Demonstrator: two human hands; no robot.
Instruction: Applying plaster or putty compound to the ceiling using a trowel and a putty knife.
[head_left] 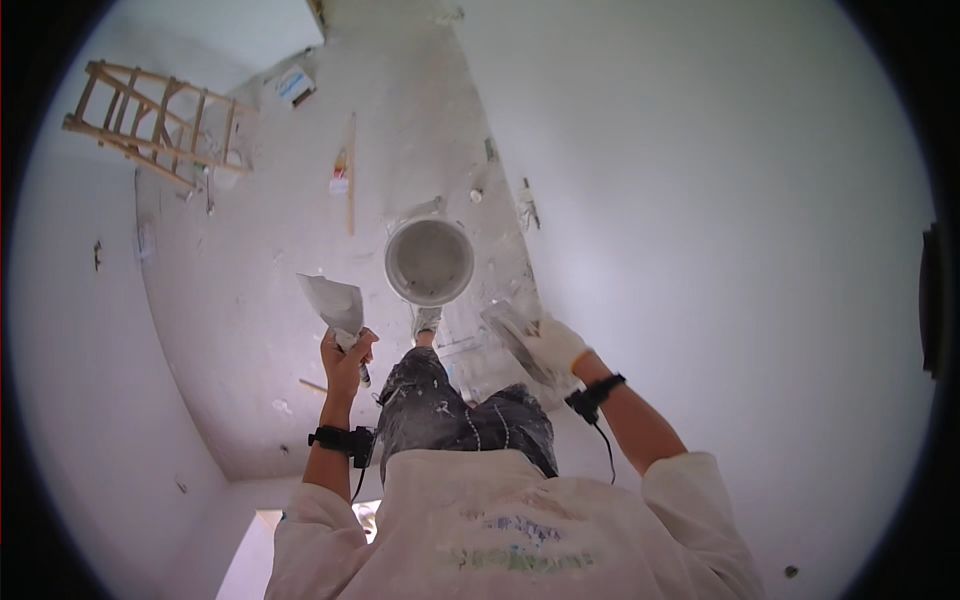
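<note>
My bare left hand (345, 358) grips the handle of a wide putty knife (336, 300), its broad blade pointing up and away from me. The blade looks pale and smeared. On my right hand (556, 347) is a whitish work glove, and it is closed on a flat plastering trowel (513, 333) held close to the right wall. Between and beyond my hands, a round grey bucket (430, 302) stands on the floor; smears mark its inside. Neither tool touches the bucket. Whether plaster lies on the trowel, I cannot tell.
A wooden stepladder (215, 163) stands at the far left. A white and blue box (296, 86) and a long thin wooden stick (351, 190) lie on the stained floor (250, 330). The white wall (700, 200) rises along my right, with an outlet opening (528, 205) low on it.
</note>
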